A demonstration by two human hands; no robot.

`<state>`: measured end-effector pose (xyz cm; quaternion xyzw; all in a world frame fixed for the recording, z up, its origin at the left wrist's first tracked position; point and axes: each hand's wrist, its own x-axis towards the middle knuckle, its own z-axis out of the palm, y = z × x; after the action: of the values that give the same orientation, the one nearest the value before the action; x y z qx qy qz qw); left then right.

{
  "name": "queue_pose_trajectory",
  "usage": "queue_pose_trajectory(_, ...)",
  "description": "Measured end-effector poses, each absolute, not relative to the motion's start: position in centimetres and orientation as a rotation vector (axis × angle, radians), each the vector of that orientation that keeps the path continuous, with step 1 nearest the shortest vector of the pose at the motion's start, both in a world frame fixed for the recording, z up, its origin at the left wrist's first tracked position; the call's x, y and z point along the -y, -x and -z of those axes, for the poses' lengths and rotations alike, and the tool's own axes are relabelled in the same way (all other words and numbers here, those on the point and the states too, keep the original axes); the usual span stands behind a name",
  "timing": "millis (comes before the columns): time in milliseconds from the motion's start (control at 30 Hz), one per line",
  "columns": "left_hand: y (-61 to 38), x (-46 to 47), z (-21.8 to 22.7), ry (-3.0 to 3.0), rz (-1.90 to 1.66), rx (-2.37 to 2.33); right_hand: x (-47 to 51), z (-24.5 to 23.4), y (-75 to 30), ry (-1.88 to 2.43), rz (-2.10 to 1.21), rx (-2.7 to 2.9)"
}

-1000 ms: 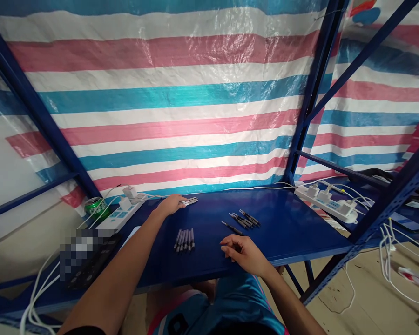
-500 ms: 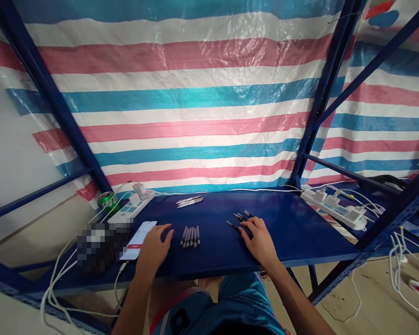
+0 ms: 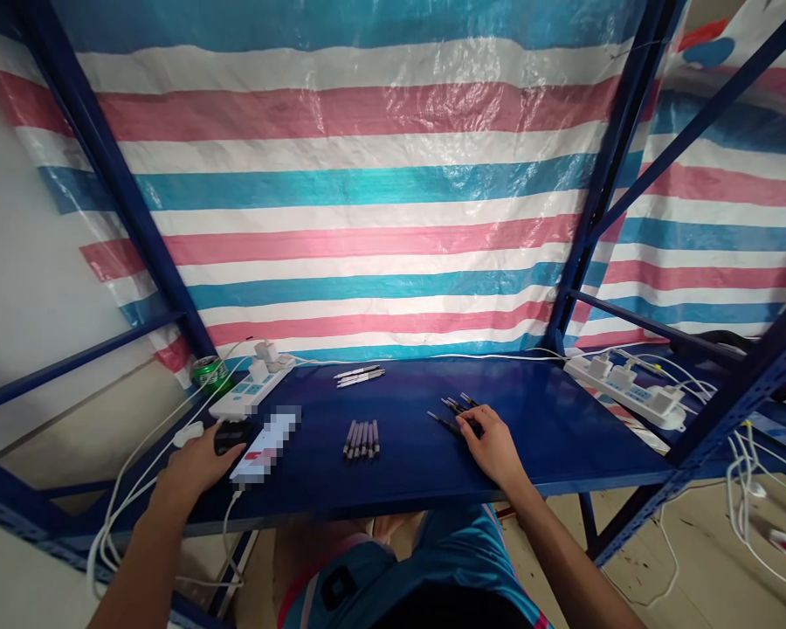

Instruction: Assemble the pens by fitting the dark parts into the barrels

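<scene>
My left hand (image 3: 200, 461) is at the left of the blue table, with its thumb and fingers around a black object (image 3: 233, 435) whose kind I cannot make out. A phone (image 3: 266, 447), partly blurred, lies just right of it. My right hand (image 3: 492, 447) rests on the table, fingers curled over the near ends of several thin dark pens (image 3: 446, 423), which fan out to the upper left; its fingertips partly hide them. Between the hands lies a row of several grey pens with dark ends (image 3: 361, 440). Farther back are a few white pens (image 3: 359, 376).
A power strip (image 3: 252, 390) and a green can (image 3: 210, 375) stand at the back left, with white cables (image 3: 121, 485) hanging nearby. Another power strip (image 3: 629, 393) with plugs lies on the right. Blue metal posts (image 3: 580, 227) and a striped sheet (image 3: 380, 201) bound the table.
My left hand has moved left, from beside the phone onto the black object. My right hand stays at the dark pens, its fingers curled in more. The view has shifted slightly.
</scene>
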<state>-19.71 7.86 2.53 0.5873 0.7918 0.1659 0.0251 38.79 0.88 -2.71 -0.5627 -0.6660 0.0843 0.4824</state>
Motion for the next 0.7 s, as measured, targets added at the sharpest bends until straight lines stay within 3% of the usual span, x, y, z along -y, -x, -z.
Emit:
queue_pose_trajectory(133,19.0,-8.5,-2.5,-1.806,-0.295,-2.582,-0.9,2.9,-39.0,1.376,-0.237,1.616)
queue_pose_trajectory(433,18.0,-6.9,-2.7,-1.801,-0.361,-2.601,-0.7,3.0,-38.9,1.392,-0.173,1.724)
queue_pose_trajectory(600,12.2,-2.2,-3.5,-1.999,-0.871,-2.572,-0.7,3.4,-38.6,1.395,-0.111,1.814)
queue_pose_trajectory(700,6.0,0.9,-2.7,-2.258,-1.150,-2.128,-0.8,3.6,-38.5,1.403,-0.099,1.841)
